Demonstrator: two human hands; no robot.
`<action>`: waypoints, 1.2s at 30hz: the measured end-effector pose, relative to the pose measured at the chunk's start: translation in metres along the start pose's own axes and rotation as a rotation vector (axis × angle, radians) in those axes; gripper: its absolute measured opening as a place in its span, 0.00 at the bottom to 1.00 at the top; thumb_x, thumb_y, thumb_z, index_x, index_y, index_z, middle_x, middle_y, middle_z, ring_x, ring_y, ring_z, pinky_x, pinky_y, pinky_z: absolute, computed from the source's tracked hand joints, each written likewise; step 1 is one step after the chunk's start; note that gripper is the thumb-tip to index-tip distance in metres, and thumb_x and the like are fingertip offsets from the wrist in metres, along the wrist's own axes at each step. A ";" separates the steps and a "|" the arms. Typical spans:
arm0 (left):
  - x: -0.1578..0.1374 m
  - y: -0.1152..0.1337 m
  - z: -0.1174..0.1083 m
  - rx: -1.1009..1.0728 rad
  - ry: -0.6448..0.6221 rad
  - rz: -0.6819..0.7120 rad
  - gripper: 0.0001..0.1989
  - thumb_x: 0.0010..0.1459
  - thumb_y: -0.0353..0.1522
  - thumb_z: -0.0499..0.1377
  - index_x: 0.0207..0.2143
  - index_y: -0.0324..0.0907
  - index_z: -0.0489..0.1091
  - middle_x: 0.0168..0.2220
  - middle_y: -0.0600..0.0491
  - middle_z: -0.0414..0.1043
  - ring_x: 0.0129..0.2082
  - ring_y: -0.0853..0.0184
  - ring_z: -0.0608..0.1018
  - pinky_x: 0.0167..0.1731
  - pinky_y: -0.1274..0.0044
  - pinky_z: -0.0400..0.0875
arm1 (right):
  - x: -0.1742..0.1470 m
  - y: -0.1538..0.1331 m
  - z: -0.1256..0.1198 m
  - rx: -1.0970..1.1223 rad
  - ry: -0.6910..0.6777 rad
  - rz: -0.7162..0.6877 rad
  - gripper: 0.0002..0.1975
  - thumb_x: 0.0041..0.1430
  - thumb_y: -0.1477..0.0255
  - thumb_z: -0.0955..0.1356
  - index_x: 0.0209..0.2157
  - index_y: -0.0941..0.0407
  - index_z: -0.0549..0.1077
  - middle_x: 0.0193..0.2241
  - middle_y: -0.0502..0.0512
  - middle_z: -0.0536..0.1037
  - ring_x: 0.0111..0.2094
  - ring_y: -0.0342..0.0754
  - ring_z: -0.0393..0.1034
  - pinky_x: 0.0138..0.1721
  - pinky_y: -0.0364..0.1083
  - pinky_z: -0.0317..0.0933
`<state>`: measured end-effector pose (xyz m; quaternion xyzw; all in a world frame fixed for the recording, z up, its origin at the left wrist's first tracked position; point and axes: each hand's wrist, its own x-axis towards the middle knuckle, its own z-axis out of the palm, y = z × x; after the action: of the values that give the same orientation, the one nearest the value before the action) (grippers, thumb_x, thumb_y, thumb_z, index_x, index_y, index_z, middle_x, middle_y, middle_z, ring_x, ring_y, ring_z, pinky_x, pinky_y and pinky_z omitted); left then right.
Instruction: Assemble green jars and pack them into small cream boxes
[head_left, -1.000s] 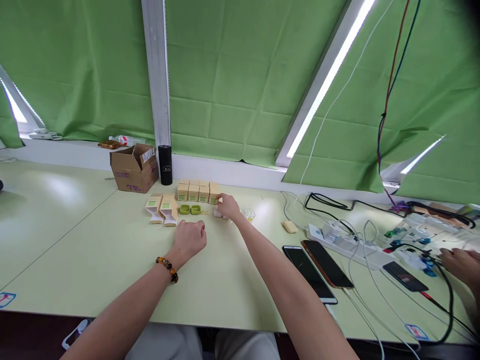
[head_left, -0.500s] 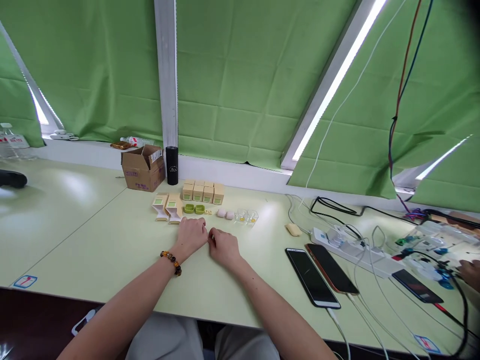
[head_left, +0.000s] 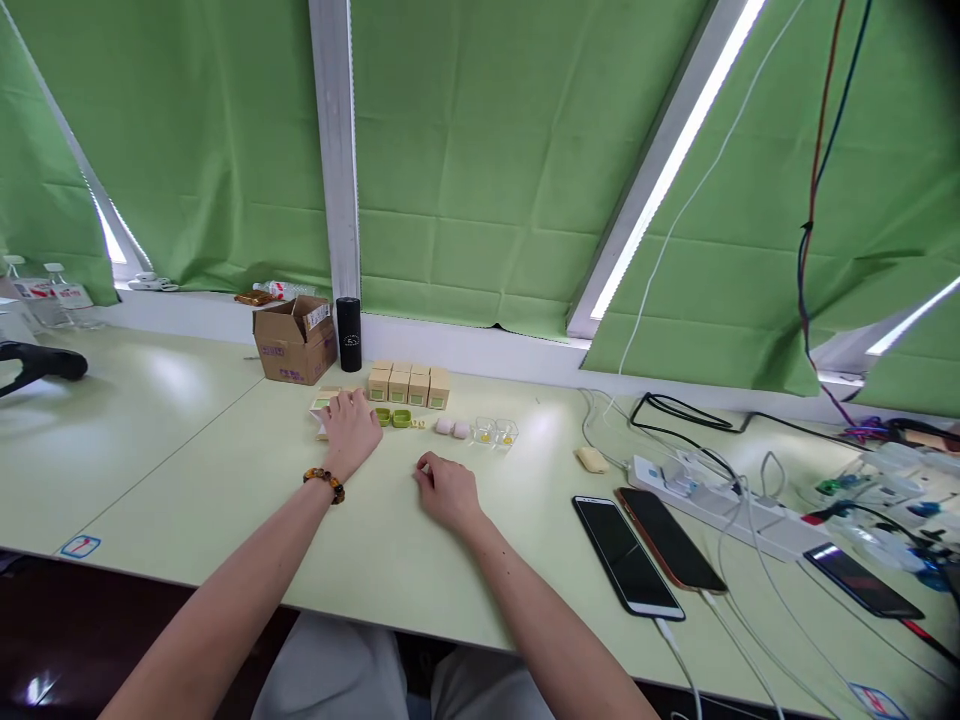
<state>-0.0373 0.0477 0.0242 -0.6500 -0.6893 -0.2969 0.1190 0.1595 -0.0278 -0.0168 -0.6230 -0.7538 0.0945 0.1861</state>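
My left hand (head_left: 351, 432), with a beaded bracelet (head_left: 324, 484) on its wrist, reaches over two open paper cartons. Its fingers are apart and bent downward, and it covers the right-hand carton; whether they touch it is hidden. The left carton (head_left: 322, 401) shows partly beside the fingers. Curled on the tabletop, my right hand (head_left: 448, 491) shows nothing in its fingers. Beyond the hands stand green square cups (head_left: 402, 418), tiny yellow pieces (head_left: 418, 425), pale pink rounded pieces (head_left: 452, 428) and clear cups (head_left: 496, 432) with something yellow inside.
Several small kraft boxes (head_left: 409, 385) stand in a row behind. A cardboard box (head_left: 295, 343) and a black tumbler (head_left: 349, 335) are at the back left. Two phones (head_left: 628, 556), a power strip (head_left: 712, 503), cables and a beige packet (head_left: 592, 460) lie to the right.
My left hand has moved left and away from me, from beside my right hand to over the cartons. My right hand stays about where it was. The view has shifted slightly.
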 end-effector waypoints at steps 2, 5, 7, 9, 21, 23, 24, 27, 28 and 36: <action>0.006 -0.008 0.001 0.088 0.009 0.043 0.24 0.62 0.33 0.53 0.59 0.34 0.66 0.55 0.33 0.70 0.57 0.43 0.68 0.55 0.55 0.58 | 0.000 -0.001 0.000 -0.009 -0.009 0.007 0.09 0.70 0.68 0.63 0.47 0.49 0.72 0.40 0.51 0.84 0.38 0.49 0.76 0.32 0.46 0.47; 0.010 -0.019 0.005 0.181 -0.031 0.078 0.27 0.61 0.36 0.54 0.59 0.29 0.67 0.57 0.28 0.67 0.60 0.40 0.64 0.58 0.53 0.54 | 0.001 -0.001 -0.001 -0.023 -0.013 0.012 0.09 0.69 0.67 0.63 0.48 0.49 0.71 0.41 0.51 0.84 0.39 0.50 0.76 0.33 0.46 0.47; 0.010 -0.023 0.009 0.223 -0.056 0.105 0.27 0.61 0.38 0.54 0.57 0.28 0.68 0.59 0.26 0.65 0.62 0.39 0.62 0.60 0.53 0.52 | 0.001 -0.002 -0.001 -0.027 -0.013 0.012 0.10 0.70 0.67 0.62 0.48 0.49 0.71 0.41 0.51 0.84 0.39 0.50 0.77 0.33 0.46 0.48; 0.009 -0.025 0.013 0.253 -0.070 0.132 0.25 0.61 0.40 0.55 0.53 0.29 0.71 0.60 0.26 0.64 0.63 0.39 0.61 0.61 0.52 0.50 | 0.001 -0.002 -0.001 -0.026 -0.014 0.011 0.10 0.70 0.67 0.62 0.49 0.49 0.71 0.41 0.52 0.84 0.40 0.50 0.77 0.34 0.46 0.49; -0.002 -0.025 0.015 0.205 -0.082 0.116 0.18 0.60 0.35 0.54 0.48 0.32 0.69 0.46 0.31 0.72 0.49 0.43 0.73 0.57 0.53 0.54 | 0.000 -0.003 -0.002 -0.003 -0.019 0.012 0.12 0.70 0.68 0.62 0.51 0.49 0.71 0.42 0.53 0.83 0.40 0.51 0.76 0.37 0.46 0.53; -0.003 -0.026 0.011 0.195 -0.076 0.113 0.17 0.60 0.33 0.53 0.48 0.32 0.68 0.48 0.30 0.71 0.49 0.44 0.73 0.55 0.54 0.55 | 0.000 -0.003 -0.002 0.006 -0.024 0.009 0.12 0.70 0.68 0.61 0.51 0.49 0.70 0.42 0.53 0.83 0.40 0.50 0.76 0.36 0.46 0.53; -0.003 -0.027 0.008 0.183 -0.073 0.109 0.17 0.60 0.33 0.53 0.49 0.32 0.68 0.48 0.30 0.70 0.49 0.44 0.73 0.55 0.55 0.56 | 0.000 -0.003 -0.002 0.010 -0.023 0.008 0.12 0.70 0.68 0.61 0.52 0.49 0.70 0.42 0.53 0.83 0.40 0.50 0.76 0.36 0.46 0.53; -0.001 -0.028 -0.004 0.128 -0.047 0.096 0.17 0.61 0.31 0.51 0.50 0.33 0.67 0.49 0.31 0.70 0.50 0.44 0.72 0.54 0.55 0.56 | 0.000 -0.003 -0.002 0.038 -0.008 0.001 0.12 0.69 0.68 0.62 0.51 0.49 0.70 0.40 0.53 0.83 0.39 0.50 0.76 0.36 0.46 0.53; 0.000 -0.028 -0.010 0.110 -0.026 0.098 0.17 0.61 0.30 0.50 0.51 0.34 0.66 0.49 0.32 0.70 0.50 0.44 0.72 0.54 0.55 0.56 | -0.001 -0.002 -0.002 0.058 0.005 -0.003 0.12 0.69 0.69 0.62 0.51 0.49 0.70 0.40 0.52 0.83 0.39 0.50 0.75 0.36 0.46 0.53; -0.024 0.008 -0.030 -0.161 0.149 0.349 0.20 0.67 0.32 0.50 0.60 0.37 0.60 0.62 0.32 0.65 0.63 0.48 0.67 0.59 0.57 0.53 | 0.002 0.002 -0.004 0.608 0.226 -0.081 0.14 0.67 0.68 0.64 0.53 0.50 0.68 0.41 0.51 0.78 0.34 0.45 0.73 0.39 0.46 0.65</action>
<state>-0.0330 0.0103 0.0371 -0.7432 -0.5297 -0.3731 0.1668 0.1622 -0.0261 -0.0134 -0.5149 -0.6897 0.2381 0.4499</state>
